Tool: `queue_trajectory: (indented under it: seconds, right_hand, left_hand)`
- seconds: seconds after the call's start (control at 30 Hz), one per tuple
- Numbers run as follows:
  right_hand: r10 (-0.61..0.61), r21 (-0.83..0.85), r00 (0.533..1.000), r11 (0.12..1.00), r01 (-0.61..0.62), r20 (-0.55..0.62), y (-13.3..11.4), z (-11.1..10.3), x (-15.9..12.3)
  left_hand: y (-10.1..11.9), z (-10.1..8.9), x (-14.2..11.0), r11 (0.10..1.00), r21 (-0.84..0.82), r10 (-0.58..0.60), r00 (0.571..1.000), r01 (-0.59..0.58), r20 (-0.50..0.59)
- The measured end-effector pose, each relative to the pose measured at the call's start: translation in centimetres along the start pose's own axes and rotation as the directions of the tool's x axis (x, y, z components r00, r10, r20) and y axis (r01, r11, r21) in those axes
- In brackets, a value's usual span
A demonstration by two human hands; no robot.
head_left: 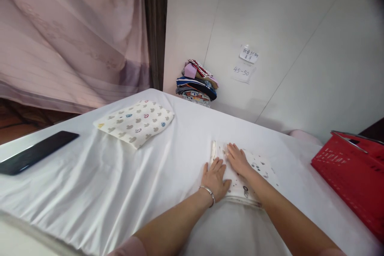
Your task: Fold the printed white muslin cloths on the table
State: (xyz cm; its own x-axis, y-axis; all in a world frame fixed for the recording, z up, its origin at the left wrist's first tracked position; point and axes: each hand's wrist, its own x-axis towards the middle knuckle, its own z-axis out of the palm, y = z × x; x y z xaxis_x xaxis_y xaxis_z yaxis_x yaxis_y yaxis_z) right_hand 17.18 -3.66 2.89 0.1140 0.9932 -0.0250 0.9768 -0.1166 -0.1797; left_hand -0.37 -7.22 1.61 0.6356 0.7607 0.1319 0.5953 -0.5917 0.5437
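A small white folded cloth with dark prints lies on the white-sheeted table in front of me. My left hand, with a silver bracelet at the wrist, lies flat with fingers stretched out on the cloth's left edge. My right hand rests flat on the cloth's upper part, fingers extended toward its far left corner. Neither hand grips anything. Farther left lies a second folded cloth, cream with small coloured shapes, apart from both hands.
A red plastic basket stands at the table's right edge. A dark phone or tablet lies at the far left. A stack of folded clothes sits by the wall under two paper notes. Pink curtains hang at left.
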Motion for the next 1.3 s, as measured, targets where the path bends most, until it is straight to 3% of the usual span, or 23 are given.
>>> queue_trajectory:
  seconds: [0.17, 0.3, 0.47, 0.67, 0.8, 0.9, 1.03, 1.17, 1.3]
  right_hand:
    - [0.167, -0.107, 0.984, 0.979, -0.173, -0.064, 5.4, -0.2, -3.6]
    - [0.224, -0.117, 0.973, 0.967, -0.228, -0.045, 7.2, 0.7, -5.0]
    - [0.219, -0.078, 0.975, 0.972, -0.222, -0.047, 6.6, 0.5, -4.8]
    - [0.261, 0.158, 0.965, 0.954, -0.256, -0.008, 5.9, -1.4, -5.7]
    - [0.144, 0.307, 0.988, 0.944, -0.12, -0.059, 4.0, -1.5, -8.7]
    - [0.02, 0.264, 0.996, 0.965, 0.005, -0.09, 2.5, -0.8, -11.0]
    - [-0.066, 0.103, 0.986, 0.991, 0.082, -0.151, 1.8, 0.1, -12.3]
    - [-0.075, 0.063, 0.98, 0.994, 0.088, -0.183, 1.9, 0.5, -12.2]
    - [-0.089, 0.12, 0.964, 0.985, 0.122, -0.25, 2.2, 0.6, -12.2]
  left_hand:
    - [0.0, -0.1, 0.0, 1.0, -0.015, -0.008, 1.0, 0.008, 0.015]
    - [-0.1, 0.1, 0.2, 1.0, 0.001, -0.006, 1.0, 0.006, 0.01]
    - [-0.2, 0.4, 0.4, 0.999, 0.037, -0.013, 1.0, 0.012, 0.015]
    - [-0.6, 0.0, 0.6, 0.998, -0.059, 0.011, 1.0, -0.01, 0.011]
    - [-1.0, -0.3, 0.6, 0.979, -0.198, 0.028, 0.998, -0.039, -0.056]
    - [-1.2, -0.6, 0.6, 0.961, -0.273, -0.001, 0.99, -0.038, -0.143]
    - [-1.4, -2.0, 0.2, 0.943, -0.321, -0.162, 0.963, 0.088, -0.213]
    - [-1.3, -3.9, -1.6, 0.887, -0.358, -0.35, 0.93, 0.291, -0.111]
    - [-1.1, -4.1, -4.3, 0.861, -0.383, -0.37, 0.929, 0.336, -0.017]
